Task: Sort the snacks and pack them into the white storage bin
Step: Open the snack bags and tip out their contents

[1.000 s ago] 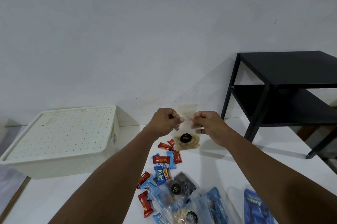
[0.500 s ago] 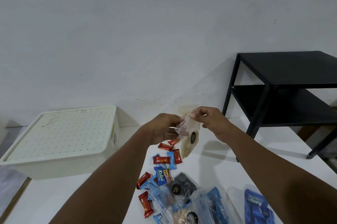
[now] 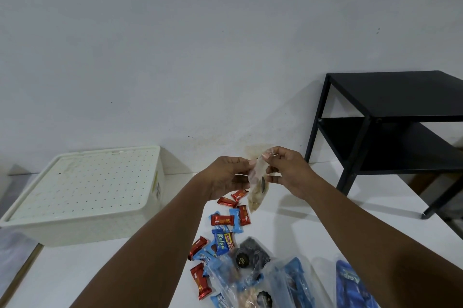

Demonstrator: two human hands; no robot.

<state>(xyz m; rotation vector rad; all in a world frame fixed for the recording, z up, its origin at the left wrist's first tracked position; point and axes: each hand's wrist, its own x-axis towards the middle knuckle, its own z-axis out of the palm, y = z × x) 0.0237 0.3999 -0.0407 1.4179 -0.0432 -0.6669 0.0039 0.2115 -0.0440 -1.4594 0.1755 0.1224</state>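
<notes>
Clear plastic pouch of pale snacks [image 3: 258, 183] hangs above the white worktop [image 3: 288, 222], with left hand [image 3: 225, 177] and right hand [image 3: 288, 172] each in a pinching grip on its top. Best hold it by that edge; the lidded white storage bin [image 3: 82, 195] on the left needs opening first.

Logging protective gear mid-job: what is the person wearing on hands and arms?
Nothing worn shows. The left hand and right hand have no gloves, rings or watch; both forearms are bare, no sleeve before the frame's edge.
</notes>
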